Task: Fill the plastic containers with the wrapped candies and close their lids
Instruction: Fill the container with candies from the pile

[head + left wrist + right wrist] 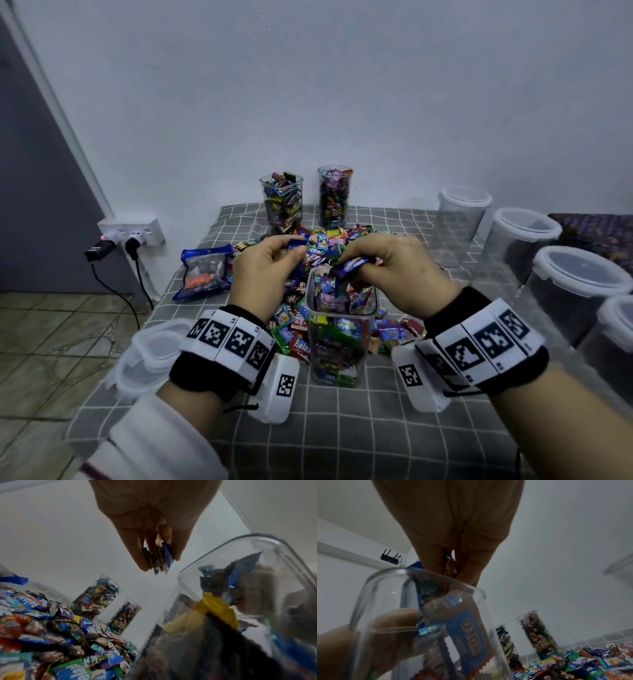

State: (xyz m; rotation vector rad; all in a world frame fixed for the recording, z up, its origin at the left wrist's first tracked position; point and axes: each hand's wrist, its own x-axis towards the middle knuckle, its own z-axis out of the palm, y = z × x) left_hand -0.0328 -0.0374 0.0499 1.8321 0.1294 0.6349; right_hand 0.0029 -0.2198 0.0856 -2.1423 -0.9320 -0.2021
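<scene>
Your left hand (265, 270) pinches candies (295, 244) above the pile (329, 241); your right hand (399, 270) pushes a fistful (352, 265) into the near container (340, 342).

A tabletop (342, 428) covered by a grey checked cloth is seen. A heap of wrapped candies (329, 246) is spread over its middle, with an open clear container (340, 339) stood at the near edge of the heap. Two filled containers (281, 202) are placed at the far edge, a blue bag (202, 270) to the left, lidded empty containers (579, 284) along the right, and loose lids (147, 356) at the near left edge.
</scene>
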